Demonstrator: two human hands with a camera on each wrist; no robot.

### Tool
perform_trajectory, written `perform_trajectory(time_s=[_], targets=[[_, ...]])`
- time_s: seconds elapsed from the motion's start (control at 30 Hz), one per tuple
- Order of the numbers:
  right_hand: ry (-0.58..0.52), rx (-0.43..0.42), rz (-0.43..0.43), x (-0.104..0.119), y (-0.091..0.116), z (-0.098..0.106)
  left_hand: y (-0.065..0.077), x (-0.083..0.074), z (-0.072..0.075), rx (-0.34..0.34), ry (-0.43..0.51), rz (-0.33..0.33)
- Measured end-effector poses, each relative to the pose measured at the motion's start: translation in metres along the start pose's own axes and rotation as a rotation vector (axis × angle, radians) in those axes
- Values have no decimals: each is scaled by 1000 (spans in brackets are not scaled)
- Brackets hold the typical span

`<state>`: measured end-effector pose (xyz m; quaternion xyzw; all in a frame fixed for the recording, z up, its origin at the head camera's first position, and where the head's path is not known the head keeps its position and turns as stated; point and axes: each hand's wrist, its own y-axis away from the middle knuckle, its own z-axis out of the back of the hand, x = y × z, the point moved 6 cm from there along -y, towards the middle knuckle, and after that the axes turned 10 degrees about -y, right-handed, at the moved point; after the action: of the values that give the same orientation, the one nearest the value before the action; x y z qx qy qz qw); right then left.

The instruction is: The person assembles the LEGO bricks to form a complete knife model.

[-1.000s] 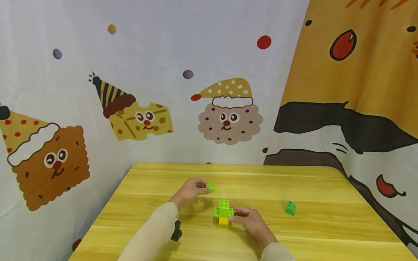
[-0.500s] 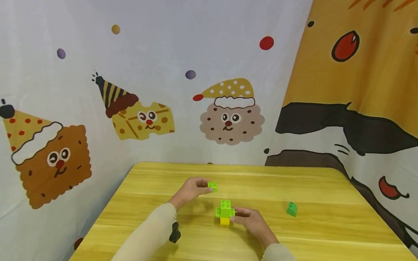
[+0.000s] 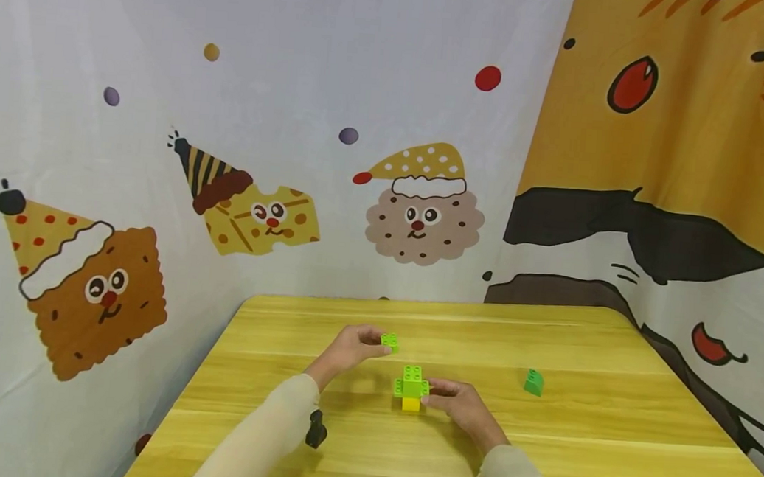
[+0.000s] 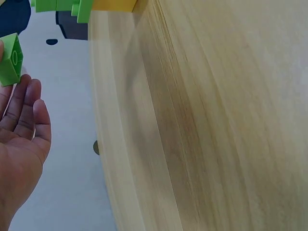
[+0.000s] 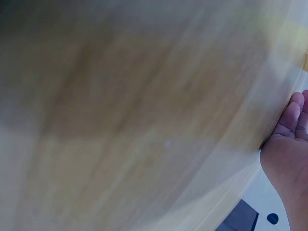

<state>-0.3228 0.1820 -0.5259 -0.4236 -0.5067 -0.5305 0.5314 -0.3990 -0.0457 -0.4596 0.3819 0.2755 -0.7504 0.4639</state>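
Note:
My left hand point(image 3: 352, 349) pinches a light green toy building brick point(image 3: 389, 342) between thumb and fingers, raised over the table behind and left of a small brick build. In the left wrist view the brick point(image 4: 10, 60) shows its hollow underside, and the other fingers of the left hand point(image 4: 21, 139) extend loosely. The build point(image 3: 412, 381) stands upright, light green bricks with side arms on a yellow base. Thumb and fingers of my right hand point(image 3: 460, 406) hold its right side. In the right wrist view, the right hand point(image 5: 288, 130) lies low along the table.
A darker green brick with a sloped side point(image 3: 534, 382) lies to the right on the wooden table point(image 3: 579, 459). Behind the table hangs a printed cloth point(image 3: 300, 77) with cartoon figures. Dark wrist gear point(image 3: 317, 430) sits at the left sleeve.
The head view has shifted slightly. My left forearm has swung a little to the left, while the left hand keeps the brick at nearly the same spot. The right hand stays at the build.

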Motion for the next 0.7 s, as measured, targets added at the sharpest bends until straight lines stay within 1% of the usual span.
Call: perform_trajectory(time_s=[0.2,0.43,0.7], targets=[[2,2,0,1,1,0,3,-7,-3,-18,-25,-21],[4,-12,-5,1,0,0,6,-14,-6,-30,21,-30],[1,-9,-3,1,0,0,8,-18,-9,-48,7,-59]])
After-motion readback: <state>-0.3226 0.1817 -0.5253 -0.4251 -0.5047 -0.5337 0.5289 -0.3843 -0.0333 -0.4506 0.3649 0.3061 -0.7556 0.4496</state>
